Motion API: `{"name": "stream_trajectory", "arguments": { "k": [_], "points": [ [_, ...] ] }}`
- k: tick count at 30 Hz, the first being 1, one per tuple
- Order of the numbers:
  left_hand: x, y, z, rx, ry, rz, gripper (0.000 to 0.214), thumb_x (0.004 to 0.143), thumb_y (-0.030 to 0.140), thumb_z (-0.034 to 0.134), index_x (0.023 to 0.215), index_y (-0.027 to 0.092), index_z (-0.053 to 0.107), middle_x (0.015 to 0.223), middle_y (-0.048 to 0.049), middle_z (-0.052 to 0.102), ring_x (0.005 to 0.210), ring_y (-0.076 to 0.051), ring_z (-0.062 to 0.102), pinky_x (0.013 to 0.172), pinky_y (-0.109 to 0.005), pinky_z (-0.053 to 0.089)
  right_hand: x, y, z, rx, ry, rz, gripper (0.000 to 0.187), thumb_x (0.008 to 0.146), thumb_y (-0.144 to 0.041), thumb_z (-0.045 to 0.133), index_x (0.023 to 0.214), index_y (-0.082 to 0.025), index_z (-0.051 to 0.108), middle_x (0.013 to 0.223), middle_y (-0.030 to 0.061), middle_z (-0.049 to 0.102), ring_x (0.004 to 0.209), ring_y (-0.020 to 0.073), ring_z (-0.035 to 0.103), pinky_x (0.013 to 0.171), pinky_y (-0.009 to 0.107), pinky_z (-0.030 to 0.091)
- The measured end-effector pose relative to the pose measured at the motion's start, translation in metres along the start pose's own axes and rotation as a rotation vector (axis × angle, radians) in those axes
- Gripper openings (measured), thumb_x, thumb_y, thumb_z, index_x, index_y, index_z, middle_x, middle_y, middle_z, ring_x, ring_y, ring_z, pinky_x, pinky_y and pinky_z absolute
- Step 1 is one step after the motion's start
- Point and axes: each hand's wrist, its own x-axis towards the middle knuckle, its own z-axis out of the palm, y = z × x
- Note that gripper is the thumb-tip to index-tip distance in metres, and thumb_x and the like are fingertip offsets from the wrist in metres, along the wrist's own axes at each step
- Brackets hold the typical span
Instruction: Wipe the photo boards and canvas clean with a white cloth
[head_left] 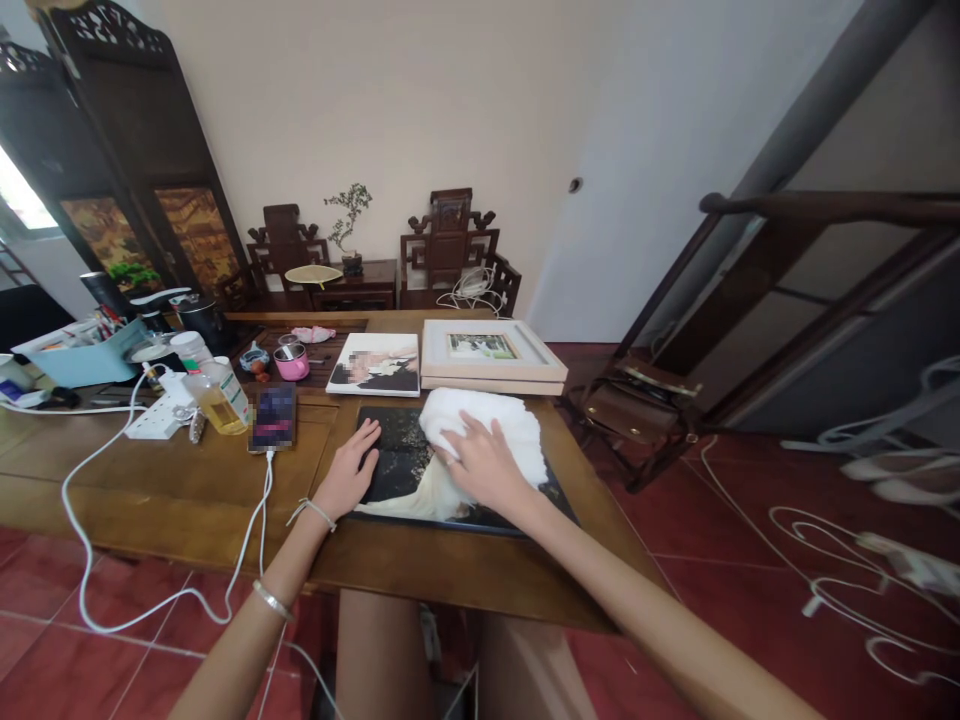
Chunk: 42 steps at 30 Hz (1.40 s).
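Note:
A dark picture panel [394, 455] lies flat near the front edge of the wooden table, printed with a pale, flowing, dress-like shape. My left hand [352, 470] rests at the panel's left edge, its fingers outstretched and nothing held. On the panel's right half is a thick white towel [517, 430], which covers part of the print. My right hand [484, 460] lies on top of this towel with its fingers spread, pressing it against the panel. Whether the fingertips pinch any of the fabric is hard to see.
Behind the panel are stacked framed pictures [491, 372] and a white-edged photo panel [375, 366]. Left of it lie a charging phone [272, 418], a bottle of yellow liquid [223, 397], a power strip [159, 415] and a pink cup [292, 362]. A white cable [75, 540] hangs over the front edge.

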Motion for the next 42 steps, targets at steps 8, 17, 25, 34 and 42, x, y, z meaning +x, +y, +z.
{"name": "stream_trajectory", "arguments": {
  "k": [8,17,25,34,42],
  "points": [
    [-0.005,0.011,-0.008,-0.181,0.136,0.038,0.046,0.092,0.032,0.03,0.134,0.016,0.039,0.141,-0.0063,0.039,0.132,-0.017,0.032,0.111,-0.035,0.022,-0.011,-0.051,-0.005,0.147,-0.127,-0.44,0.026,0.084,-0.024,0.045,0.104,-0.021,0.061,0.138,0.0067,0.043,0.133,0.0313,0.02,0.102,0.061,0.012],
    [-0.002,0.004,-0.001,-0.046,0.07,0.007,0.044,0.089,0.033,0.039,0.127,0.015,0.048,0.136,-0.0083,0.045,0.129,-0.019,0.038,0.11,-0.037,0.027,-0.058,-0.014,-0.029,0.284,-0.141,-0.448,0.021,0.087,-0.025,0.043,0.093,-0.018,0.062,0.119,0.012,0.058,0.128,0.0213,0.034,0.109,0.045,0.017],
    [0.0,0.001,0.001,0.051,0.019,0.041,0.041,0.084,0.021,0.042,0.123,0.012,0.053,0.133,-0.011,0.049,0.127,-0.02,0.04,0.109,-0.04,0.03,0.037,-0.002,-0.007,0.402,-0.033,-0.069,0.038,0.092,-0.039,0.031,0.11,-0.019,0.059,0.12,0.0086,0.059,0.116,0.0265,0.048,0.1,0.042,0.03],
    [-0.001,0.002,0.001,0.07,0.043,0.016,0.037,0.082,0.018,0.044,0.117,0.013,0.058,0.129,-0.0108,0.053,0.121,-0.021,0.048,0.105,-0.041,0.035,0.084,-0.042,0.013,0.449,-0.038,-0.105,0.043,0.091,-0.043,0.033,0.12,-0.02,0.054,0.128,0.007,0.053,0.121,0.026,0.044,0.101,0.039,0.027],
    [-0.001,0.006,-0.002,0.001,0.041,0.032,0.038,0.083,0.019,0.044,0.118,0.014,0.057,0.129,-0.009,0.053,0.126,-0.019,0.042,0.108,-0.039,0.031,0.022,0.057,0.003,0.351,0.006,0.067,0.045,0.09,-0.048,0.03,0.111,-0.02,0.059,0.124,0.0077,0.057,0.121,0.0273,0.044,0.106,0.044,0.021]
  ]
}}
